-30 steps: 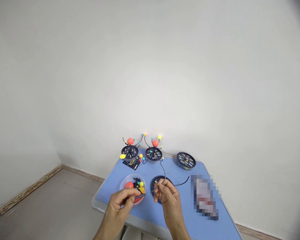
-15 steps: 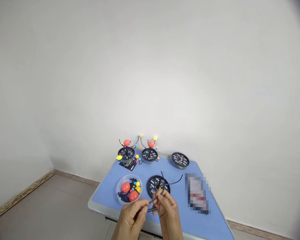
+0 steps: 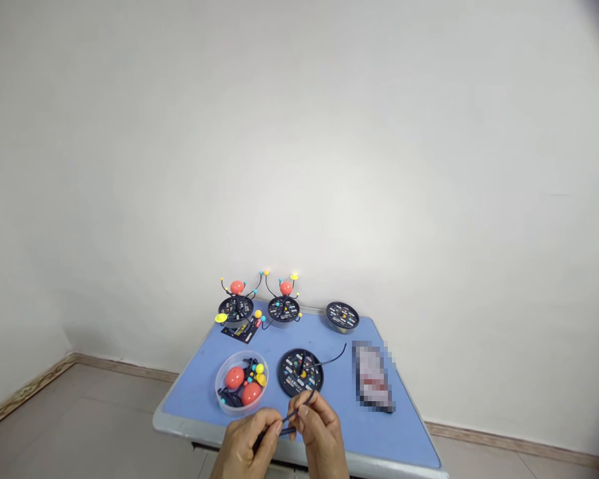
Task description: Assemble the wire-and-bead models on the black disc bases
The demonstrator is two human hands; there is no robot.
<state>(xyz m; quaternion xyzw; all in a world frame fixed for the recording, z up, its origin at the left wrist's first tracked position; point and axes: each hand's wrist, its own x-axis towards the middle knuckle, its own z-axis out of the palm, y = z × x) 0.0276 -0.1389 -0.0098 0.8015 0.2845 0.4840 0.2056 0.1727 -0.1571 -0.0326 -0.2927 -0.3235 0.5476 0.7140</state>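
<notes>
Close to the table's front edge, my left hand [image 3: 249,442] pinches a black rod [image 3: 287,432]. My right hand [image 3: 317,429] is closed on a thin curved black rod [image 3: 310,397], whose lower end reaches my left fingertips; whether the two rods are joined I cannot tell. Just beyond the hands lies a round black base [image 3: 285,382] printed with small labels, with a post and a curved arm [image 3: 334,357] rising to the right. To its left sits a clear round tub [image 3: 219,401] holding red half-domes [image 3: 251,393], small yellow and blue balls and black parts.
Two assembled planet models [image 3: 236,307] [image 3: 284,309] stand at the back left, a black card [image 3: 243,331] under the left one. Another labelled base [image 3: 343,316] sits at the back right. A pixelated flat item [image 3: 372,378] lies on the right of the blue table [image 3: 379,432].
My hands, apart a second ago, have come together, so the rods now meet or overlap between the fingers. They have moved nearer the table's front edge. The view has shifted to the right.
</notes>
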